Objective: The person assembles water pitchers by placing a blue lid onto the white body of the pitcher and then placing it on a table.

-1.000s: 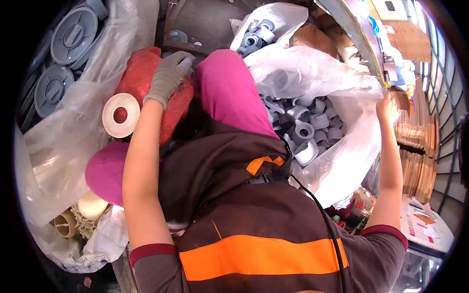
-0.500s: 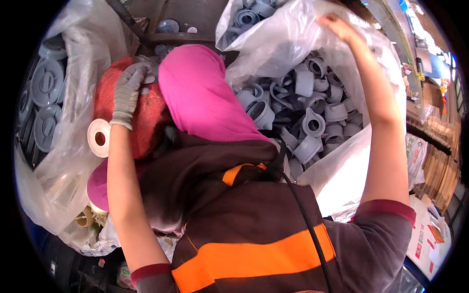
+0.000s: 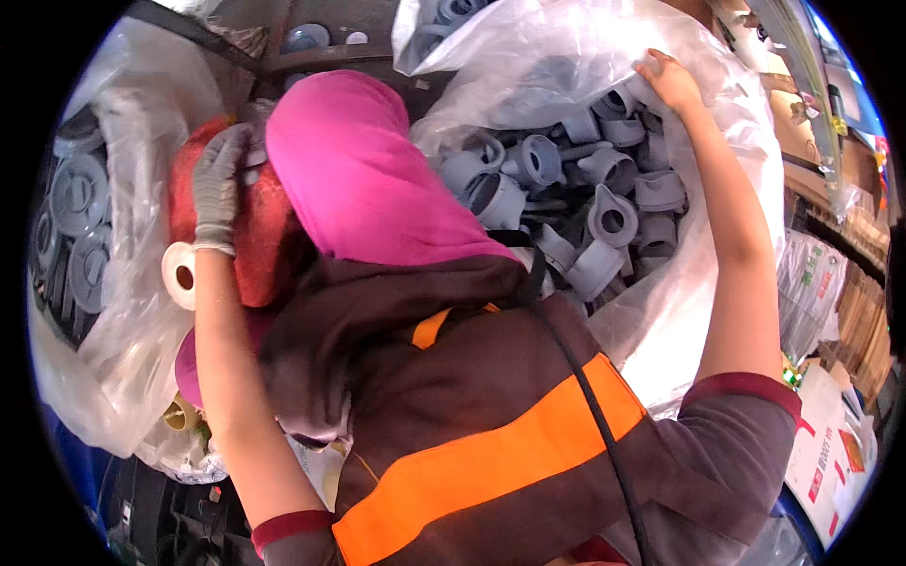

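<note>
My left hand (image 3: pixel 219 184), in a grey knit glove, rests against a red, rough-surfaced thing (image 3: pixel 253 222). Its fingers are curled together, and small pale translucent pieces (image 3: pixel 253 166) show beside the fingertips; what lies within the grip is hidden. A cream ring-shaped piece (image 3: pixel 171 274) is next to that wrist. My bare right hand (image 3: pixel 675 83) is raised at the far side of a large clear plastic bag (image 3: pixel 528 85), fingers apart and nothing seen in them. Many grey plastic collar-like parts (image 3: pixel 595 269), some with spouts or curved handles, fill the bag below it.
My pink-clad knee (image 3: pixel 344 170) stands between the hands. At the left, another clear bag (image 3: pixel 132 217) lies beside grey round lids (image 3: pixel 94 269). Stacked cardboard (image 3: pixel 864 325) and a white box (image 3: pixel 819 462) are at the right. A black cord (image 3: pixel 590 406) crosses my shirt.
The view has shifted slightly. My right hand has come down and to the right, with its fingers more apart. A ring-shaped grey part now shows in the pile where a curved handle showed.
</note>
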Demonstrator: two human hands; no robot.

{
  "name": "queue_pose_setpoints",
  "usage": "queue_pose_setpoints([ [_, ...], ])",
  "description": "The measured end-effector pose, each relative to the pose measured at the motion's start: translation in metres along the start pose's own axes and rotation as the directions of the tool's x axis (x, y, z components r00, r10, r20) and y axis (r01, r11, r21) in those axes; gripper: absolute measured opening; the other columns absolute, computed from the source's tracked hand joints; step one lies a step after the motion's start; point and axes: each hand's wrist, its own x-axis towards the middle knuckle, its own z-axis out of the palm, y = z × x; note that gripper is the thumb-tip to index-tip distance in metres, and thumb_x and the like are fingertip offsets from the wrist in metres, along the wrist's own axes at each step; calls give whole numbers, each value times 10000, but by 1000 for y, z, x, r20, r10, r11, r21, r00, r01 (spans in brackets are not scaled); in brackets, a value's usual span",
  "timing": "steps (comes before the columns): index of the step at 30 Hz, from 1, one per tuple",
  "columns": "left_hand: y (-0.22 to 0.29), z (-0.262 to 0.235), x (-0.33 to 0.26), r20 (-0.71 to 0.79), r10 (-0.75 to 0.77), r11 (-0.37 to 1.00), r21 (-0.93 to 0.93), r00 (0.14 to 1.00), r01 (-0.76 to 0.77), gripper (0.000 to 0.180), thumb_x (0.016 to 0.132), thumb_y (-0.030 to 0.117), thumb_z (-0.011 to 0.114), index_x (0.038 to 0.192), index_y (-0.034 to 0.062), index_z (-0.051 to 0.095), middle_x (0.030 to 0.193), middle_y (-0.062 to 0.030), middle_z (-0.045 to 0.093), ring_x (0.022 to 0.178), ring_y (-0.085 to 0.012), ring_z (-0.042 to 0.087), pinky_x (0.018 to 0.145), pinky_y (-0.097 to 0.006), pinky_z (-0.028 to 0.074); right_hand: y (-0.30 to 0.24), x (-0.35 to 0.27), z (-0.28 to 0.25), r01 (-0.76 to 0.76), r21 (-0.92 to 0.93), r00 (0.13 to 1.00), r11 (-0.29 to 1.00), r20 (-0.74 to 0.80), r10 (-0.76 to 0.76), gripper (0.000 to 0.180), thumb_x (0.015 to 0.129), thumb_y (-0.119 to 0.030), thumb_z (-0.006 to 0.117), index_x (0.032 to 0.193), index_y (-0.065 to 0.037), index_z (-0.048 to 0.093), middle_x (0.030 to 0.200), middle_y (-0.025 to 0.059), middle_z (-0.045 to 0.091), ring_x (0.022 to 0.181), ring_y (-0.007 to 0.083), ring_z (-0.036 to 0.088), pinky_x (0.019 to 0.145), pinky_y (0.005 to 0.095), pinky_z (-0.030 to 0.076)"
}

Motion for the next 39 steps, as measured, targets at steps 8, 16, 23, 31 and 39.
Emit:
queue_pose_setpoints([
  [8,27,-35,-99,-161,148,986,-54,976,-158,245,936,206,565,1053,12,659,973,-62,669,870,-130,621,765,-244,488,-156,-59,-29,575,205,815,792,-226,-533,280,896,-271,577,1082,-70,632,1106,115,640,1004,305,608,893,361,471],
  [16,-44,-267,-391,-938,32,994,64,346,83,274,931,219,549,1055,-8,641,956,-100,675,875,-153,644,753,-285,499,-231,-77,-38,541,665,815,515,-262,-518,310,975,-234,504,1202,-56,616,1188,85,628,1044,177,607,908,309,459],
  [23,-228,-161,-580,-776,-512,237,283,367,929,428,861,394,533,1191,130,601,1203,-180,596,1096,-356,572,929,-417,444,-332,-110,-94,645,678,668,353,-277,-690,309,989,-223,479,1185,-27,616,1166,72,626,1020,138,594,870,274,445],
  [31,-243,-97,-546,-496,-765,256,351,411,901,463,788,395,590,1209,200,593,1243,-148,574,1095,-336,576,891,-413,471,-392,-139,-105,722,638,512,268,-231,-827,283,982,-195,511,1184,-18,603,1125,68,630,946,113,609,853,250,458],
  [39,45,-151,-513,-741,-11,450,596,671,665,150,782,166,717,835,28,688,762,-80,645,652,-217,619,622,-335,484,-450,-224,-83,517,850,433,102,-156,-888,222,947,-126,550,1124,-16,625,1015,30,650,878,100,622,788,240,473],
])
